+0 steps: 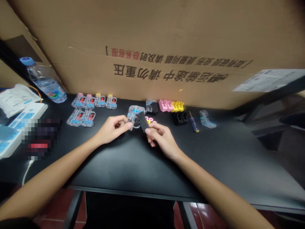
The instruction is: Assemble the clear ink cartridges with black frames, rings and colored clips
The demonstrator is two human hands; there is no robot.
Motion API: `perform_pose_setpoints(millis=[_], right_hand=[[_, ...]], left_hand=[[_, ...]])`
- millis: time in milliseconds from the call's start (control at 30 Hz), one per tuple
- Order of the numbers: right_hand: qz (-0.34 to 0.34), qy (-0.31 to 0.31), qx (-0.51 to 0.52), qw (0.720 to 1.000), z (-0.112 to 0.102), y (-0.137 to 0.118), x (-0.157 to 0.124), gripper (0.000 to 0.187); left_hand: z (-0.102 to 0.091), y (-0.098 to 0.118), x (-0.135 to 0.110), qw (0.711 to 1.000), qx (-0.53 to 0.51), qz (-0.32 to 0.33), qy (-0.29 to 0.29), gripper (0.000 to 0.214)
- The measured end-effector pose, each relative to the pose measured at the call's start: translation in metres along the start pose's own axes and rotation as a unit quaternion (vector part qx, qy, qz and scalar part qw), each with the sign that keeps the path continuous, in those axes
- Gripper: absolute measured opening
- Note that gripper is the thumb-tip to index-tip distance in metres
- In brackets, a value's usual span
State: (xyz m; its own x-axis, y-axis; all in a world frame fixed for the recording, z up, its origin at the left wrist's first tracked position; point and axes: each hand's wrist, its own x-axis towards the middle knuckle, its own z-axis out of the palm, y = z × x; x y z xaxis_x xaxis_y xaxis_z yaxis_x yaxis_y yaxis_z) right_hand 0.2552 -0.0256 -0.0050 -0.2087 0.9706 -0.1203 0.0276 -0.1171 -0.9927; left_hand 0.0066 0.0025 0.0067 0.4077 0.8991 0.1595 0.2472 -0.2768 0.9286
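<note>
My left hand (113,129) is closed, its thumb and fingers pinching the lower left edge of a clear plastic housing (135,110) with light-blue parts inside. A flat black plastic piece (143,122) is between the thumb and fingers of my right hand (163,140). That piece is tilted and overlaps the housing's right side in view; whether the two touch I cannot tell. A dark round part (138,120) shows at the housing's lower middle. Small pink and yellow rings (149,120) lie just behind the black piece, partly hidden by it and my right hand.
Several similar clear housings (90,101) stand in two rows at left. Behind my right hand are a clear-and-black unit (152,106), pink (166,105), yellow (178,106) and black blocks (180,118), a screwdriver (194,123) and another clear housing (206,119). A bottle (46,81) and power strip (22,125) stand left.
</note>
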Motion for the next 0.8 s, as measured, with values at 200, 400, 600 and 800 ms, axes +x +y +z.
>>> perform_pose_setpoints(millis=[200, 400, 600, 800], right_hand=[[-0.044, 0.09, 0.022, 0.995, -0.005, 0.003, 0.006, 0.036], [-0.027, -0.017, -0.103, 0.994, 0.012, 0.007, -0.004, 0.046], [-0.243, 0.023, -0.326, 0.913, -0.01, 0.008, 0.007, 0.035], [-0.243, -0.081, -0.532, 0.807, -0.022, 0.02, 0.025, 0.072]], left_hand=[[-0.003, 0.0, 0.002, 0.999, -0.006, -0.014, 0.032, 0.038], [0.01, -0.002, -0.002, 0.998, 0.036, -0.025, -0.053, 0.045], [-0.007, -0.004, 0.003, 0.975, 0.206, -0.068, 0.059, 0.044], [-0.016, -0.004, 0.005, 0.937, 0.317, -0.141, 0.036, 0.046]])
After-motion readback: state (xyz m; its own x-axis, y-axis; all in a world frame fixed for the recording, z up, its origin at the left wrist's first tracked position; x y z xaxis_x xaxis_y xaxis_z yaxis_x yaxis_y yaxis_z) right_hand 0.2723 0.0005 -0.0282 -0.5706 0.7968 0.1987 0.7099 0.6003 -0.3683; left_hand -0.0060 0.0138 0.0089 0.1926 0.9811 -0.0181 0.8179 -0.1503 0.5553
